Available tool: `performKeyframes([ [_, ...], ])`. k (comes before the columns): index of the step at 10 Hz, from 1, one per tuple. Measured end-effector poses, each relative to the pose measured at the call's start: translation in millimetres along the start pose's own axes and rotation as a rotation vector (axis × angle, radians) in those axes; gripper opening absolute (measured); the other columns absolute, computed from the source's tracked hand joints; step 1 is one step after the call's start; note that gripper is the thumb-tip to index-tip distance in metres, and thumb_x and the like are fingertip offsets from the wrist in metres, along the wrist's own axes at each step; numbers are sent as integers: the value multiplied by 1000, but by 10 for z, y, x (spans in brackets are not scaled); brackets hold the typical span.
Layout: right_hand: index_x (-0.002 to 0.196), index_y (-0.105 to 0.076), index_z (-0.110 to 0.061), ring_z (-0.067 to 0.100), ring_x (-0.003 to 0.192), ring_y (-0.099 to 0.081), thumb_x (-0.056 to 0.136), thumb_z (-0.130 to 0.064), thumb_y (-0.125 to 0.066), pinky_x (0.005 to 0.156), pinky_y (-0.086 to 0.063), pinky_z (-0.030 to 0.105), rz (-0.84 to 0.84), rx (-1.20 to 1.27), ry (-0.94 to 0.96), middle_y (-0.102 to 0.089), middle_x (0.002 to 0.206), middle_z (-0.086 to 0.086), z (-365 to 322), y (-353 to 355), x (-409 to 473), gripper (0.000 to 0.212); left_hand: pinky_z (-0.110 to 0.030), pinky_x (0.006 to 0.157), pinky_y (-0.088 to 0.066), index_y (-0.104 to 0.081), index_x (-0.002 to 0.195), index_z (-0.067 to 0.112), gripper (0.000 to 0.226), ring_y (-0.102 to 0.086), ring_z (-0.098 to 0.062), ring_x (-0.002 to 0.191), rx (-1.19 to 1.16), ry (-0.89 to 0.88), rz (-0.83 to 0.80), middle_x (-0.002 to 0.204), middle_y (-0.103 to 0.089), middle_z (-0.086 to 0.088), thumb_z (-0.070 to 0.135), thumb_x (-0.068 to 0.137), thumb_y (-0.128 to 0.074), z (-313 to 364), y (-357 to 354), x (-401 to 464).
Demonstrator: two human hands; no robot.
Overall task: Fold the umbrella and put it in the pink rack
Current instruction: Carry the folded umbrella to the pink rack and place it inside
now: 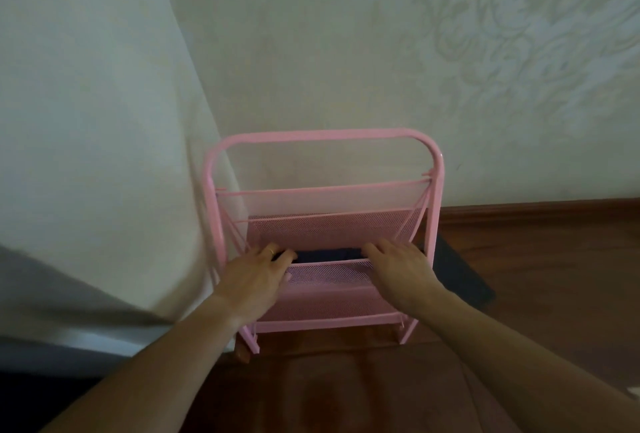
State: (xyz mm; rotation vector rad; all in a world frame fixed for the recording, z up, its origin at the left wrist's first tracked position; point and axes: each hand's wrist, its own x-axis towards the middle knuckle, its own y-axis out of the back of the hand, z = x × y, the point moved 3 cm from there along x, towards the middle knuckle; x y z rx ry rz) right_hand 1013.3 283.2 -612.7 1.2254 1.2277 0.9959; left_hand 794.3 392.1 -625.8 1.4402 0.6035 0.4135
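Pink mesh and tubing make up the rack, which stands on the wooden floor against a pale patterned wall. The folded umbrella, a dark navy bundle, lies crosswise in the middle compartment, its long axis running left to right behind the front mesh lip. Only its middle stretch shows; each end is covered by a hand. The left hand, a ring on one finger, rests over the left end with fingers spread and loosely curled on the bundle and lip. The right hand lies likewise over the right end. Neither grip looks closed around it; they seem to press or settle it, though the fingertips are partly hidden. Both hands are about equally near, so the umbrella appears nearly seated and release looks like what remains. A dark flat thing lies on the floor just right of the rack, and a pale curtain hangs to the left.
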Motion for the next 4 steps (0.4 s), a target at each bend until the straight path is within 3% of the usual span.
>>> performKeyframes([
  [2,115,-55,-21,24,102,-62,95,-26,-58,97,-46,40,56,-12,-19,-66,114,2,78,-82,44,21,-39,77,-54,-39,139,28,34,-61,-25,107,34,4,16,130,-54,-2,34,105,-42,29,-35,103],
  [3,123,-50,-20,26,110,-59,96,-28,-57,102,-43,42,-61,-17,-12,-61,122,5,68,-2,48,29,-44,91,-51,-31,145,29,40,-56,-27,119,30,76,-129,139,-48,-3,37,106,-36,60,49,102],
  [4,131,-47,-18,29,120,-55,93,-26,-60,110,-40,46,-126,-18,-84,-58,130,8,24,138,-13,41,-47,104,-46,-28,150,28,50,-50,-30,130,31,163,-170,145,-46,-7,42,104,-42,213,277,75],
])
